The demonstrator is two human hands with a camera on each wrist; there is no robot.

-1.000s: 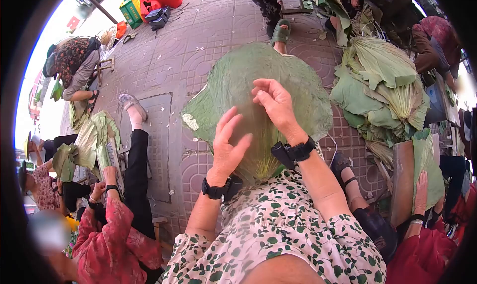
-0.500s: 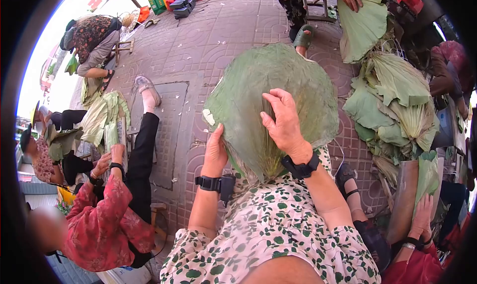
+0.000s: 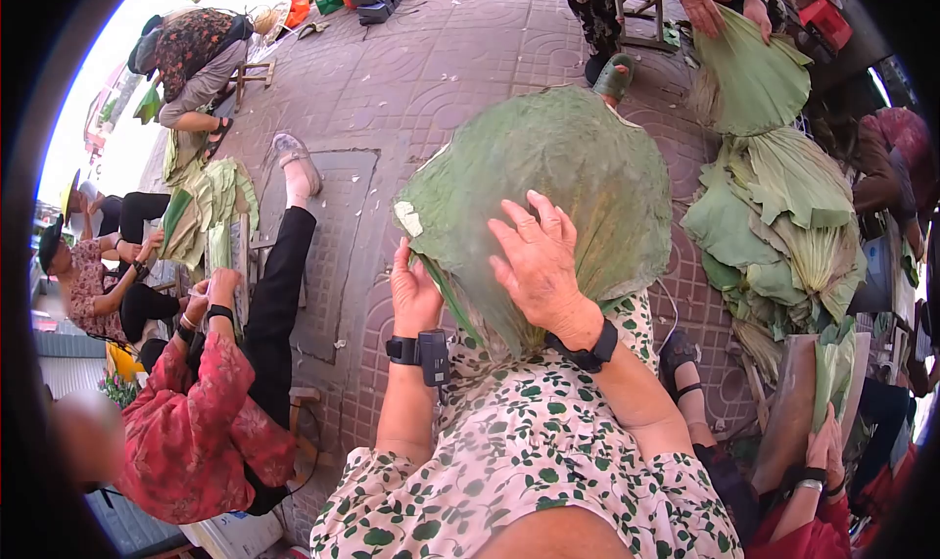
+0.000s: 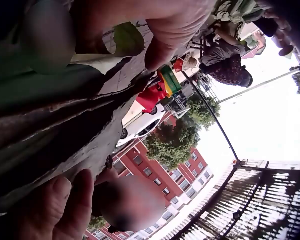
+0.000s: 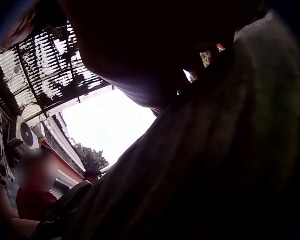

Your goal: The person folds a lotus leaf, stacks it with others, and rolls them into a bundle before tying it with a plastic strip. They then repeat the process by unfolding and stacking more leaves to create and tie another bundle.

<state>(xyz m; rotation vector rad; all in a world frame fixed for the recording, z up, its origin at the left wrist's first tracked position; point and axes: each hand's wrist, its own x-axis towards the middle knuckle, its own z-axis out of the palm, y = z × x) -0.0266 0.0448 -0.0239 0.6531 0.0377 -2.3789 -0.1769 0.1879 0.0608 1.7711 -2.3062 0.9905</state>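
"Green leaf [image 3: 597, 167], head view first: where is it placed?"

"Spread over the lap of the printed dress [image 3: 529, 442], lower end laid against the dress itself. Number of layers can't be told."

"Hands?"

"Right hand [image 3: 543, 270] is laid on the leaf, just beyond the dress, fingers spread and nearly straight, nothing grasped. Left hand [image 3: 416, 295] is held at the leaf's edge, left of the dress's lap. A leaf pile [image 3: 783, 236] is also seen, right of the dress."

"Left wrist view?"

"Dress not shown. Leaf edge is framed between thumb and fingers, set well apart; no pinch is seen, so released."

"Right wrist view?"

"Mostly dark. Ribbed leaf surface is made out under the hand; fingertips can't be read, so finger state is taken from the head view."

"Step in hand?"

"Judged as smoothing: leaf flattened by the right hand, edge steadied or turned by the left."

"Next move?"

"Likely calls for the left edge to be caught and brought in toward the dress, with the right hand used flat as a weight. If pulled too hard, the blade could be torn."
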